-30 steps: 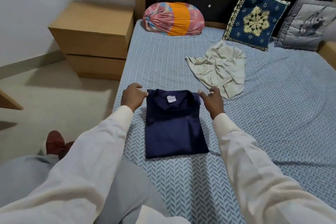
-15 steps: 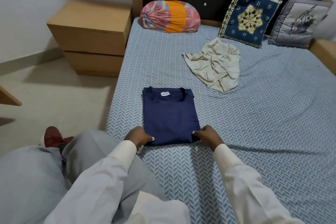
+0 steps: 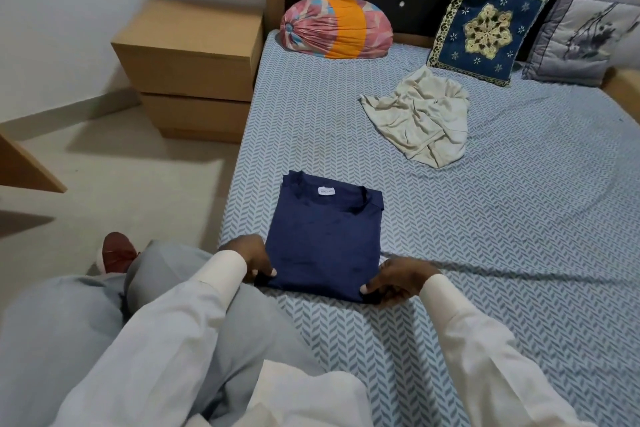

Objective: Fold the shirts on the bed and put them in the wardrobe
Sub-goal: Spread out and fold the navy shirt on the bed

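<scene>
A navy blue shirt (image 3: 325,236), folded into a rectangle with its white neck label up, lies near the left edge of the bed (image 3: 519,253). My left hand (image 3: 251,256) grips its near left corner, thumb on top and fingers under the cloth. My right hand (image 3: 398,282) grips its near right corner the same way. Further back lies a crumpled cream shirt (image 3: 420,118), unfolded, apart from both hands. No wardrobe is in view.
A wooden bedside cabinet (image 3: 194,69) stands on the floor left of the bed. Against the dark headboard sit a pink and orange bolster (image 3: 336,29), a blue embroidered cushion (image 3: 486,22) and a grey cushion (image 3: 581,38). My knees and a red shoe (image 3: 117,253) are at lower left.
Both hands came back from the shirt's collar end to its near edge and closed on the two near corners. The view shifted slightly.
</scene>
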